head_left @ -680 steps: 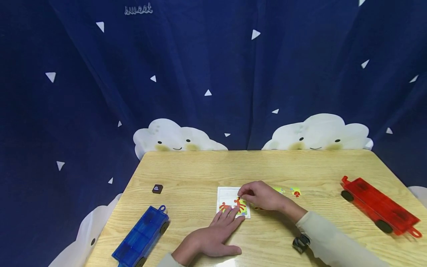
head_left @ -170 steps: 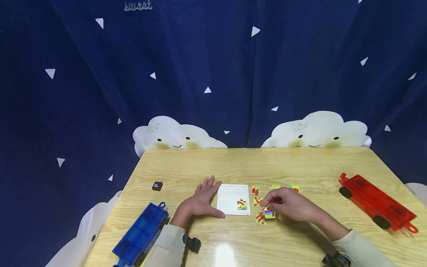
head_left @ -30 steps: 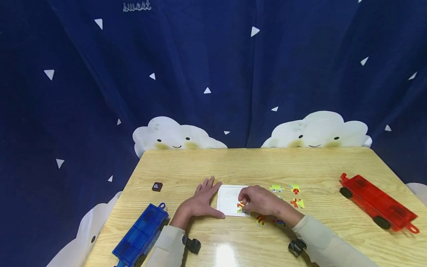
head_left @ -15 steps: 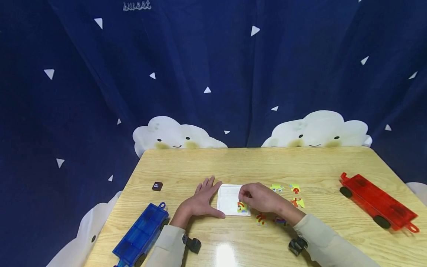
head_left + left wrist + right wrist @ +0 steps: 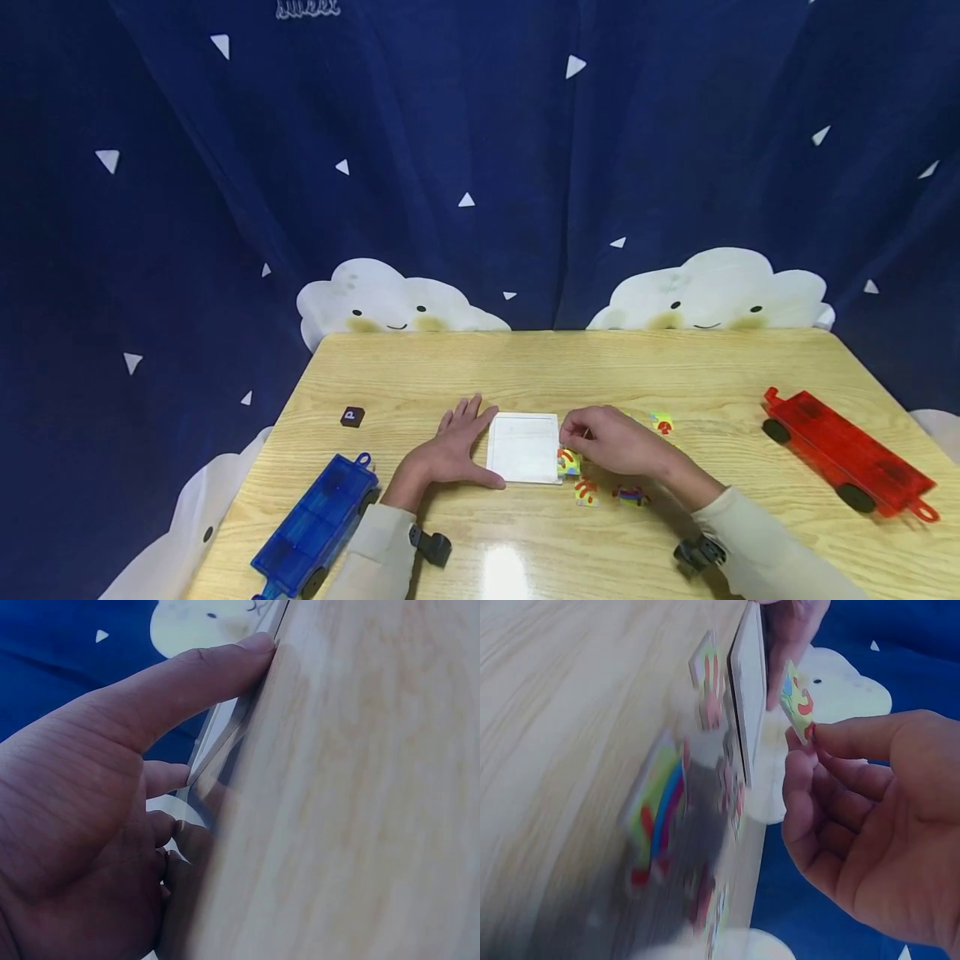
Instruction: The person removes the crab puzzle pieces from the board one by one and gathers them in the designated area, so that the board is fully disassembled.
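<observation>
My right hand (image 5: 618, 442) pinches a jigsaw puzzle piece (image 5: 568, 462), yellow with red markings, between thumb and fingers. In the head view it overlaps the right edge of a white square puzzle tray (image 5: 523, 452); the right wrist view shows the piece (image 5: 796, 705) raised and tilted. The tray's inside is bare. With thumb and fingers spread, my left hand (image 5: 450, 457) touches the tray's left side; in the left wrist view, the thumb (image 5: 195, 679) lies along its near edge. Close by the right hand lie a red-and-yellow piece (image 5: 587, 493) and a rainbow-striped piece (image 5: 631, 495).
Another yellow-and-red piece (image 5: 662, 422) lies farther right, and the right arm hides others. A red toy wagon (image 5: 847, 454) stands at the table's right, a blue one (image 5: 315, 525) at the left. A small dark block marked P (image 5: 352, 417) sits behind the blue wagon.
Several pieces stood in the tray in the oldest frame, one at half a second ago. My right hand has lifted that last piece out and moved right; the left hand has stayed still lately.
</observation>
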